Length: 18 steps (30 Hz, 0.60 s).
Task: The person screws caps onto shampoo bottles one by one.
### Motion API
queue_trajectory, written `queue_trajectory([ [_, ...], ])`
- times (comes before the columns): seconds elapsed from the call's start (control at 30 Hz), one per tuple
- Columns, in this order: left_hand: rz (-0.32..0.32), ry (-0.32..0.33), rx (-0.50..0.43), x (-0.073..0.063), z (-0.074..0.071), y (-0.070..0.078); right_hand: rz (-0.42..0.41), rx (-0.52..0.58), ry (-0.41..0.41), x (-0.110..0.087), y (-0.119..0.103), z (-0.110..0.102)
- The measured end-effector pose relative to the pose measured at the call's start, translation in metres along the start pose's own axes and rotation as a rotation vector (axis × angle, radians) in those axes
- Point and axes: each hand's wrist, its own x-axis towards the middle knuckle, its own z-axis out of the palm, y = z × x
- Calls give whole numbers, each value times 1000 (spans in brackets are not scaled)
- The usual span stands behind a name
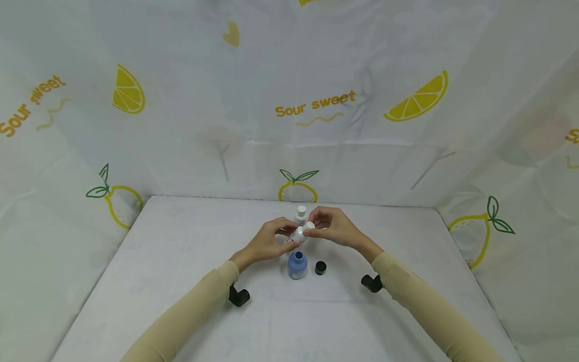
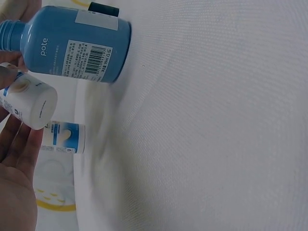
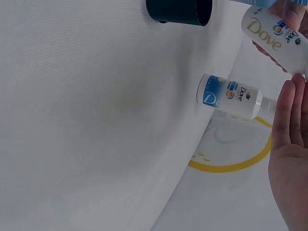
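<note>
Tilted over the table, a small white Dove bottle (image 1: pixel 296 235) is gripped by my left hand (image 1: pixel 267 241), its thumb along the near side. My right hand (image 1: pixel 336 229) pinches the bottle's white cap (image 1: pixel 309 225) at the upper right end. Below them stands a blue bottle (image 1: pixel 297 267) with its neck uncovered; the left wrist view shows its threaded mouth and a barcode label (image 2: pixel 89 60). A black cap (image 1: pixel 320 267) lies to the right of it. Behind the hands a second white Dove bottle (image 3: pixel 231 96), blue towards its base, stands upright with its cap on.
The table (image 1: pixel 181 236) has a white cloth, and a white curtain with lemon prints (image 1: pixel 298 191) hangs behind and at both sides. A black wrist-camera piece (image 1: pixel 238 296) shows by the left sleeve, another black piece (image 1: pixel 372 283) by the right.
</note>
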Motion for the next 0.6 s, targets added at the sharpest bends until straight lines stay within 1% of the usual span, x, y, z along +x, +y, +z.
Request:
queue_trajectory([
  [0.13,-5,-2,1,0,1,-2,1,-19,15,-1,-2,1],
  [0.6,-16,2,-9,0,1,-4,9,-34,9,-2,-3,3],
])
